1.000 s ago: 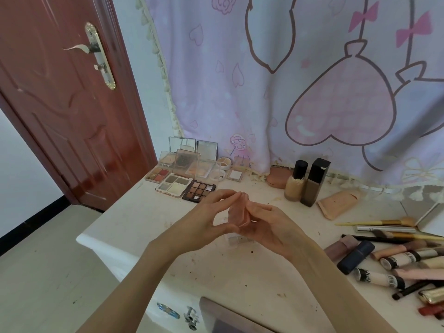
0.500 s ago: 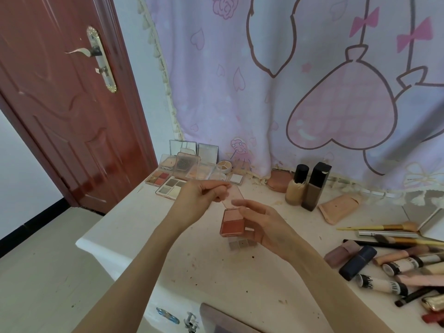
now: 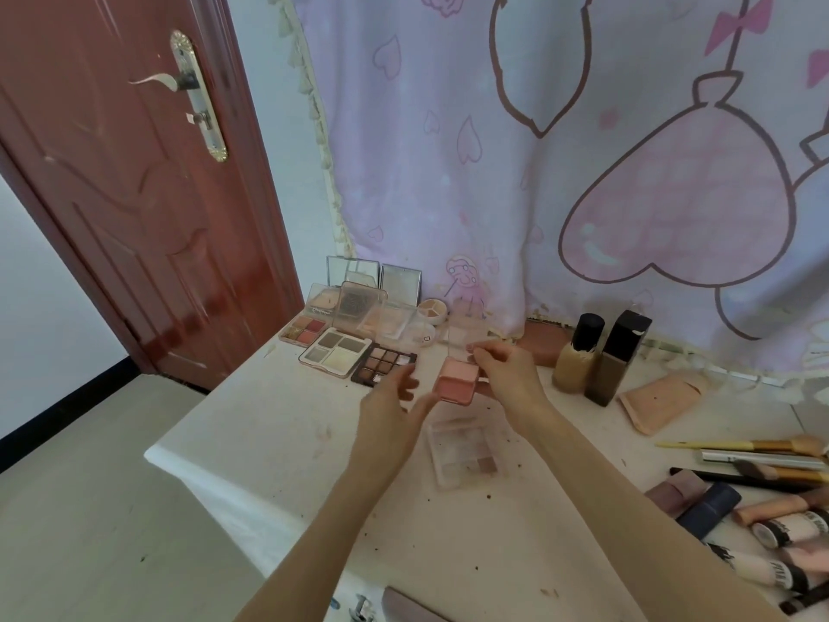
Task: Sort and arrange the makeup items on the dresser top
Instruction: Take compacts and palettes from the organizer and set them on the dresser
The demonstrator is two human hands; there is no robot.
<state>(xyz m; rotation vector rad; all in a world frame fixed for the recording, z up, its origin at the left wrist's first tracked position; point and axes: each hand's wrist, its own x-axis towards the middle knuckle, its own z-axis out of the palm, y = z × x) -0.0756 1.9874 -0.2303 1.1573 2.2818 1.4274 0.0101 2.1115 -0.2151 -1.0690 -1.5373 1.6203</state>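
Note:
A small pink blush compact is held above the white dresser top, its clear lid standing open and upright. My right hand grips the compact from the right, fingertips at the hinge. Just left of it hovers my left hand, fingers loose and slightly blurred, thumb close to the compact's lower corner and holding nothing. Below the hands a clear-cased eyeshadow palette lies flat on the dresser.
Several open palettes and small mirrors cluster at the back left. Two foundation bottles stand by the curtain, beside a peach pouch. Brushes and tubes crowd the right edge. A red door stands left.
My left hand lifted the compact's lid open, then let go and dropped beside it. My right hand carried the opened compact farther back, toward the palettes.

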